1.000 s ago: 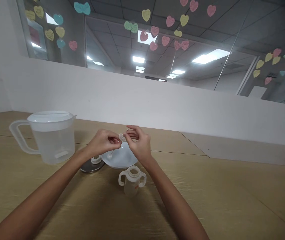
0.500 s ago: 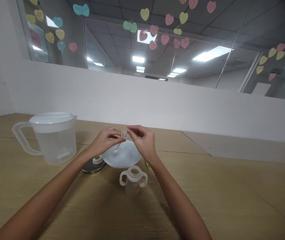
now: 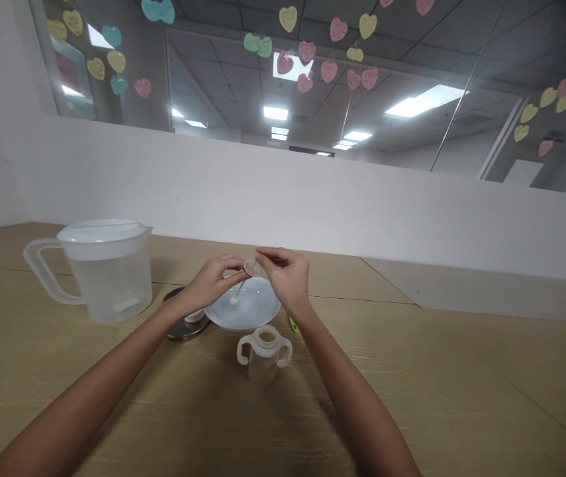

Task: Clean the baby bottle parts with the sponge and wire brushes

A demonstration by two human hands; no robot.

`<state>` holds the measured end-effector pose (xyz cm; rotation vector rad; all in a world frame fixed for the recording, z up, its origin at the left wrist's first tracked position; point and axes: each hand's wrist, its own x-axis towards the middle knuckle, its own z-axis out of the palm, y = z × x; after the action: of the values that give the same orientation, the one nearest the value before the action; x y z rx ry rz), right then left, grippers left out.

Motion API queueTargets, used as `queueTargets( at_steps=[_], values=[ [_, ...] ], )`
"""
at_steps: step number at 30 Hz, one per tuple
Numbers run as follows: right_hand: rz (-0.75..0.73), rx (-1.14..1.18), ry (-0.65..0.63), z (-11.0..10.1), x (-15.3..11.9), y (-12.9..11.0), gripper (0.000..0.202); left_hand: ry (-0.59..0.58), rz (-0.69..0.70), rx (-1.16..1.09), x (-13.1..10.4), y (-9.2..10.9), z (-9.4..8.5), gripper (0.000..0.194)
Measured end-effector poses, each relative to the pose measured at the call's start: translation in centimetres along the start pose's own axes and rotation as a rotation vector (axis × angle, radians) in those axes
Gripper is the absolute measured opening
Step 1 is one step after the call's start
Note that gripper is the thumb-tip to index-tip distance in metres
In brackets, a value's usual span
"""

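Note:
My left hand (image 3: pixel 220 278) pinches the rim of a small clear silicone nipple (image 3: pixel 251 267) between thumb and fingers. Below it a thin straw (image 3: pixel 241 287) slants down to a whitish knob (image 3: pixel 234 300) over the bowl. At the nipple's other side, my right hand (image 3: pixel 285 275) is closed in a pinch on a thin stick (image 3: pixel 255 262) that meets the nipple; its kind is too small to tell. Both hands are above a white bowl (image 3: pixel 218 318). In front of the bowl a clear two-handled baby bottle (image 3: pixel 263 361) stands upright with its top uncovered.
A lidded translucent pitcher (image 3: pixel 114 278) stands at left. Left of the bowl, a white ring cap (image 3: pixel 194 317) rests on a dark round metal plate (image 3: pixel 183 331), partly behind my left wrist. A green object (image 3: pixel 293 324) peeks out by my right wrist. A white wall (image 3: pixel 283 199) rises behind the table.
Both hands and the nipple have shifted very slightly right. The straw and its knob have moved a little with them. The view has tilted slightly.

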<state>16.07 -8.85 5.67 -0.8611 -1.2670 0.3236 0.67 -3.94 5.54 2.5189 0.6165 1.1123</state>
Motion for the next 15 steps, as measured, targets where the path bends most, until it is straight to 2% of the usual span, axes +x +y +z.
queueTargets(
  at_steps=[7,15],
  values=[
    [-0.064,0.072,0.215,-2.7,1.1,-2.3,0.012,0.030,0.029,0.034,0.2,0.3,-0.3,0.024],
    [-0.105,0.123,0.234,-3.5,0.9,-3.4,0.013,0.070,0.021,0.020,0.0,0.8,-0.8,0.024]
  ],
)
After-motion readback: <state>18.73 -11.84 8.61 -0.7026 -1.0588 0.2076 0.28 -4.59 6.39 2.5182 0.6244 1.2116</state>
